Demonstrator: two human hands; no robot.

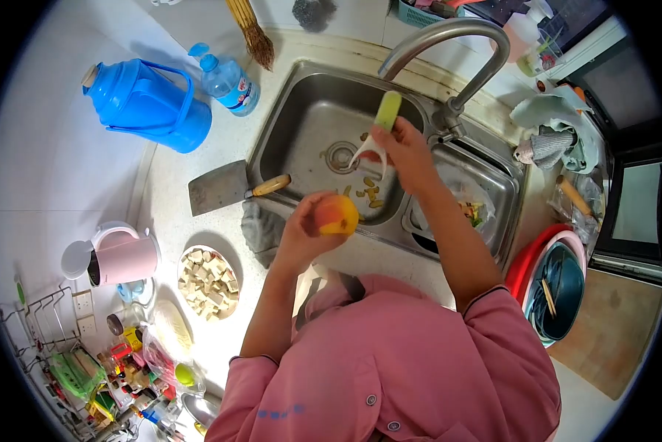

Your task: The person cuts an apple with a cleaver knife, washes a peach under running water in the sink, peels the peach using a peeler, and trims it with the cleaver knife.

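Observation:
My left hand [299, 230], at the front edge of the sink, is closed around a rounded orange-yellow fruit or vegetable [340, 215]; its exact kind is unclear. Over the basin, my right hand [410, 156] grips a peeler [388, 110] with a green handle and a white forked head. The peeler's head points down toward the drain, apart from the orange-yellow piece. Below it, several brownish-yellow peelings [373, 193] lie on the bottom of the steel sink [286, 110].
Left of the sink lie a cleaver [219, 190] and a dark cloth [261, 230], with a plate of pale cubes [208, 283] nearby. A blue thermos jug [154, 107] and a bottle [231, 87] stand behind. The faucet [449, 29] arches overhead; nested basins [519, 276] sit right.

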